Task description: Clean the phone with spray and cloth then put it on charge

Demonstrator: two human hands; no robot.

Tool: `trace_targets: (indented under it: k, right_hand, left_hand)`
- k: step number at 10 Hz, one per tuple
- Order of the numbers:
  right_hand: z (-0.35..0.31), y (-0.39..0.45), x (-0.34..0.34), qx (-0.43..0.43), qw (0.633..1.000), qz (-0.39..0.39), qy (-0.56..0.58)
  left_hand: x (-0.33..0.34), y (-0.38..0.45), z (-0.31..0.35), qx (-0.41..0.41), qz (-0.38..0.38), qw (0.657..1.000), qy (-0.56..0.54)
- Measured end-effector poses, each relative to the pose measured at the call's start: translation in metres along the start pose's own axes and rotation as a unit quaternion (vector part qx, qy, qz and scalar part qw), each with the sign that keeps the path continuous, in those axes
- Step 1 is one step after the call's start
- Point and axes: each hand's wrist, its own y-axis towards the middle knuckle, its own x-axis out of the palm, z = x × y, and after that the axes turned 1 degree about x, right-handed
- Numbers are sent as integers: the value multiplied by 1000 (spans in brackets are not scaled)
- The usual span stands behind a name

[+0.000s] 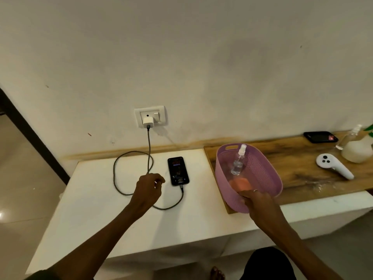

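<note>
A black phone lies face up on the white counter with its screen lit. A grey braided cable is plugged into its near end and runs to a white charger in the wall socket. My left hand hovers just left of the phone, fingers loosely curled, holding nothing. My right hand grips the near rim of a tilted purple basket. Inside the basket lie a clear spray bottle and an orange cloth.
A wooden board covers the counter's right part. On it lie a white handheld controller, a second dark phone, another clear pump bottle and a white vase. The wall runs close behind.
</note>
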Motion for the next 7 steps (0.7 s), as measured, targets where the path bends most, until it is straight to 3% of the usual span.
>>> trace_targets:
  k: [4, 5, 6, 7]
  right_hand:
    - [-26, 34, 4, 46, 995, 17, 82]
    - [-20, 33, 4, 18, 999, 19, 36]
    - [-18, 35, -1, -16, 999, 48, -2]
    - [-36, 53, -15, -46, 993, 112, 0]
  left_hand:
    - [1, -6, -17, -47, -38, 998, 1]
    - [11, -3, -25, -52, -50, 997, -6]
    - [18, 5, -23, -26, -55, 998, -8]
    - [22, 22, -17, 55, -40, 998, 5]
